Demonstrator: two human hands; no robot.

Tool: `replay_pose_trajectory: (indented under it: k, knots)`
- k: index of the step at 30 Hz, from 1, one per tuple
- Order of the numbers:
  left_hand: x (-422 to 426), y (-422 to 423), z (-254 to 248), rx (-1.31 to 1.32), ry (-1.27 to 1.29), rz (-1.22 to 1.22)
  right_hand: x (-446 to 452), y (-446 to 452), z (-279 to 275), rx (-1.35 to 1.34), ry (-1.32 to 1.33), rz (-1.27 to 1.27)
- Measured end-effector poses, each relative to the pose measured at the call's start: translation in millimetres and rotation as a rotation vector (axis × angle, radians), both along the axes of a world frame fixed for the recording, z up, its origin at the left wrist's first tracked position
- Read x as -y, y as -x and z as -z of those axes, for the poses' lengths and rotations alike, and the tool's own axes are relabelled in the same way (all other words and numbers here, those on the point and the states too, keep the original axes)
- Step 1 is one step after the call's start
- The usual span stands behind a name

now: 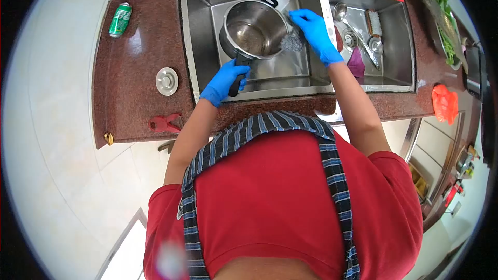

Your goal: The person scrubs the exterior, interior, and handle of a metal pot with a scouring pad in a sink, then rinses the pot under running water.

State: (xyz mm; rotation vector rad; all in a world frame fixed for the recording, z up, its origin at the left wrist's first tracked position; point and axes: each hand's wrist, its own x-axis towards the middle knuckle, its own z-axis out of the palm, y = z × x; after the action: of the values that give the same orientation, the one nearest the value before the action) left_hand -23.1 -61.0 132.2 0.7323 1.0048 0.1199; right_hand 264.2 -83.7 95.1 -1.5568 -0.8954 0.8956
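A stainless steel pot (257,30) stands in the large left sink basin (199,36), its open top facing me. My left hand (224,82), in a blue glove, is wrapped round the pot's long black handle (241,70). On the far side of the rim is a small black loop handle (269,0). My right hand (313,30), also gloved in blue, is beside the pot's right rim with its fingers pinched. A grey steel wool scourer (292,41) hangs from those fingers against the pot's outer edge; the exact grip is partly hidden.
The right basin (397,65) holds a ladle (340,11), a brush (373,23) and a purple cloth (356,63). On the left counter are a green can (120,19), a round metal lid-like piece (167,81) and a red object (165,123). An orange-red bag (444,104) sits right.
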Motion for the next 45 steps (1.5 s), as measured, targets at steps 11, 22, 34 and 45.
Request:
replay_pose_trajectory:
  k: [11, 22, 34, 45]
  knots:
    - [-20, 7, -2, -0.219, -0.133, 0.230, -16, 96, 37, 0.442, 0.290, -1.066]
    - [-46, -1, 9, -0.448, -0.672, 0.625, -101, 28, 68, 1.166, 0.010, -1.041]
    - [-47, -14, -8, -0.493, -0.533, 0.633, -12, 142, 84, -0.181, 0.337, -0.459]
    - [-104, -78, 52, -0.382, -1.511, 0.081, -6, 123, 65, 0.017, 0.372, -0.528]
